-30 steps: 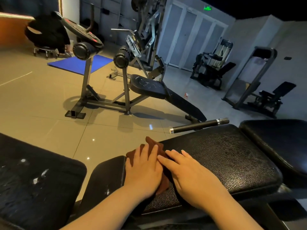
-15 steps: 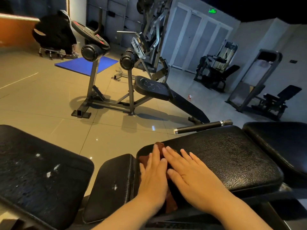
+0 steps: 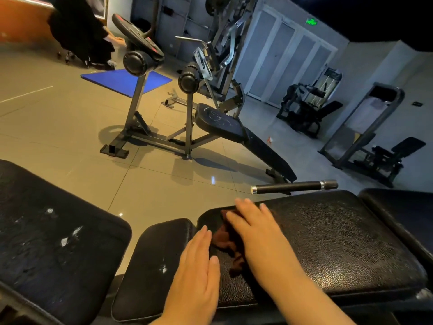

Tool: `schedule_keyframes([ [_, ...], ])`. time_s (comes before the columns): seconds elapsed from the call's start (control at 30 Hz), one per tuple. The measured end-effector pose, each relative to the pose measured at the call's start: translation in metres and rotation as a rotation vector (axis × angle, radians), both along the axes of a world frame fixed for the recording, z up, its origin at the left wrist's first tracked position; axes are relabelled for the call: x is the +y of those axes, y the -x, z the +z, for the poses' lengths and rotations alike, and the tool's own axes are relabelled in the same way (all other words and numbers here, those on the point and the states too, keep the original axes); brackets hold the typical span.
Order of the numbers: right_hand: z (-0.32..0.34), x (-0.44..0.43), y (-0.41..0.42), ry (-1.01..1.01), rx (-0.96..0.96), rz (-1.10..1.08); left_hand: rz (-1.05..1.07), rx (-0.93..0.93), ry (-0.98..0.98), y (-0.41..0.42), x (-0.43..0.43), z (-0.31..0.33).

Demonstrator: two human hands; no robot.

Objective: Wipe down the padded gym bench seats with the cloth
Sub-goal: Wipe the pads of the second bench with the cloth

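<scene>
A dark red-brown cloth (image 3: 226, 240) lies crumpled on the left part of a black textured bench pad (image 3: 339, 242). My right hand (image 3: 257, 231) presses flat on the cloth with straight fingers and covers most of it. My left hand (image 3: 199, 266) lies flat with straight fingers just left of the cloth, over the gap between that pad and a smaller black seat pad (image 3: 154, 261). It touches the pads, not the cloth. A worn, scuffed black pad (image 3: 54, 235) is at the lower left.
Another black pad (image 3: 403, 207) sits at the far right. A black bar handle (image 3: 295, 186) sticks out just beyond the bench. Across the tiled floor stand a decline bench (image 3: 225, 125), a blue mat (image 3: 126, 80) and other machines. A person in black is at the far left.
My left hand has slid back off the cloth toward me and now rests beside it. My right hand has moved forward over the cloth. The view has shifted slightly.
</scene>
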State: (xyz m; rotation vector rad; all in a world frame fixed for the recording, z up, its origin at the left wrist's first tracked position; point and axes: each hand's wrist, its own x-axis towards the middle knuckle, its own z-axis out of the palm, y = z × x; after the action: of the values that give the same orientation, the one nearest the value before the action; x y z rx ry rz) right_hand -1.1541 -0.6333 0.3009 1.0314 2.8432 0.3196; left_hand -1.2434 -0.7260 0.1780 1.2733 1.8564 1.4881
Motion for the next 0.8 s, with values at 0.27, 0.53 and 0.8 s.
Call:
schedule_keyframes([
  [0.27,-0.025,-0.021,-0.022,0.038,-0.085,-0.019,0.007,-0.048,0.019,0.004,-0.001,-0.007],
  [0.53,-0.001,0.028,0.015,-0.028,-0.164,-0.295,0.027,-0.024,-0.017,0.003,0.001,-0.01],
  [0.8,-0.021,-0.009,-0.002,-0.017,-0.155,-0.097,-0.004,-0.046,-0.085,0.005,-0.003,-0.016],
])
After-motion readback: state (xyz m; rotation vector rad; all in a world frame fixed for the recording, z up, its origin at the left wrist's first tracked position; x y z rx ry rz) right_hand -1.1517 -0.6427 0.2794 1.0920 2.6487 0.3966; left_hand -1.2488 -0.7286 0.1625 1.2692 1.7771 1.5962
